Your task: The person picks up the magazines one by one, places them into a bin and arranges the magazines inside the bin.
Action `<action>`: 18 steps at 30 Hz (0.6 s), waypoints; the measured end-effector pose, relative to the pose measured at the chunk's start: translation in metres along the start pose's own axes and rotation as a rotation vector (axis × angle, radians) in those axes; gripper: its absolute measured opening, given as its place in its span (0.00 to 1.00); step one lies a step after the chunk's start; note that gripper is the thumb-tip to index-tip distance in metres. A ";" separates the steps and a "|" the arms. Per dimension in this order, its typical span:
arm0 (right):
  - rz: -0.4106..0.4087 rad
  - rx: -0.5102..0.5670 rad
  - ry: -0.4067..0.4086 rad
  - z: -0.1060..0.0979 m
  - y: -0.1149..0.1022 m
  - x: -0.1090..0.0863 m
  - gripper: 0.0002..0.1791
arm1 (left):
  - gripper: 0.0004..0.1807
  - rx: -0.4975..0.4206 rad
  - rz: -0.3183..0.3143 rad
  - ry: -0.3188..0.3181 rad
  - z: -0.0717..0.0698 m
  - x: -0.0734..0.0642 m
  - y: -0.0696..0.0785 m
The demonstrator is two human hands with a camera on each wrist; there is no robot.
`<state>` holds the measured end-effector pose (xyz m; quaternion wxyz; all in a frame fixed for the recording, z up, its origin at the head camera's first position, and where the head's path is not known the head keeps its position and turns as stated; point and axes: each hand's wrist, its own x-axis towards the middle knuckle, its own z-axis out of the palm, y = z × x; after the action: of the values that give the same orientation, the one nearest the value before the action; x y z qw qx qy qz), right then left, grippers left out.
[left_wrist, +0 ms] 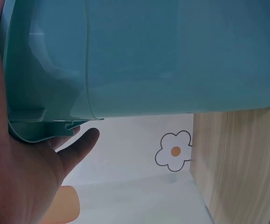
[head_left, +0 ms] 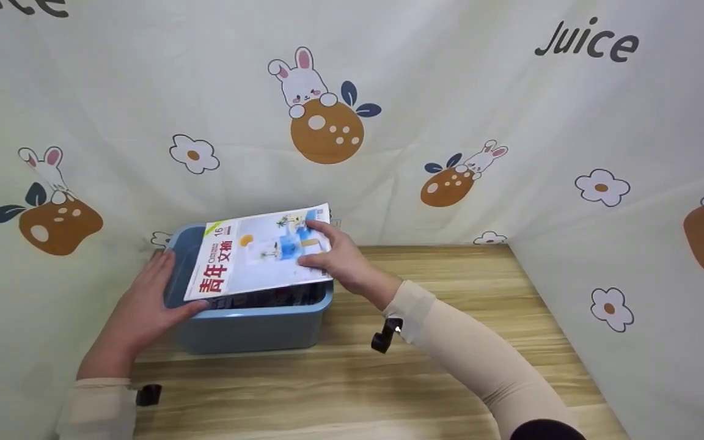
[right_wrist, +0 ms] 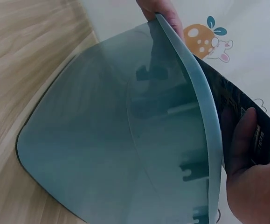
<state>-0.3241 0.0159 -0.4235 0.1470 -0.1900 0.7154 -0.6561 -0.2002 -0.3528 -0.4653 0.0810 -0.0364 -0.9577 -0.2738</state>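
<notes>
A blue plastic storage bin (head_left: pixel 254 330) stands on the wooden tabletop against the back curtain. My left hand (head_left: pixel 144 305) grips its front left corner, the thumb lying over the front rim and fingers along the left side; in the left wrist view fingertips show under the rim. My right hand (head_left: pixel 343 260) pinches the right edge of a magazine (head_left: pixel 254 256) with a white and blue cover and red Chinese title. The magazine slants over the bin's opening, its left part within the rim. Dark printed items inside the bin show only partly beneath it.
A pale curtain (head_left: pixel 388 73) printed with rabbits, oranges and flowers encloses the back and both sides. Wood-grain tabletop (head_left: pixel 450 293) extends right and in front of the bin. A small black camera mount (head_left: pixel 385 335) sticks out from the right sleeve.
</notes>
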 end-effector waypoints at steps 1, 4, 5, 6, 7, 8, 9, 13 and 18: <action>-0.002 -0.007 0.003 0.002 0.000 0.000 0.49 | 0.71 0.002 0.002 0.000 0.000 0.000 0.000; -0.001 -0.036 0.005 0.007 0.001 -0.001 0.49 | 0.71 0.005 0.004 -0.004 0.000 0.001 0.002; -0.001 -0.047 0.005 0.009 0.002 -0.001 0.48 | 0.71 0.006 0.004 -0.005 0.000 0.001 0.002; 0.000 -0.053 0.005 0.010 0.002 -0.002 0.48 | 0.71 0.006 0.003 -0.008 -0.001 0.001 0.002; -0.001 -0.061 0.006 0.011 0.002 -0.002 0.48 | 0.71 0.007 0.004 -0.006 -0.001 0.002 0.002; -0.004 -0.070 0.008 0.012 0.002 -0.002 0.48 | 0.71 0.007 0.004 -0.004 -0.001 0.002 0.002; -0.006 -0.074 0.010 0.013 0.002 -0.002 0.48 | 0.71 0.009 0.003 -0.003 -0.001 0.002 0.002; 0.001 -0.082 0.013 0.018 0.000 -0.003 0.48 | 0.72 0.016 0.002 0.000 -0.001 0.002 0.002; 0.020 -0.071 0.011 0.026 -0.002 -0.005 0.48 | 0.72 0.013 -0.007 -0.002 0.001 0.002 0.002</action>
<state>-0.3078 -0.0049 -0.4242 0.1427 -0.1843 0.7410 -0.6297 -0.2020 -0.3508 -0.4645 0.0794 -0.0328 -0.9597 -0.2676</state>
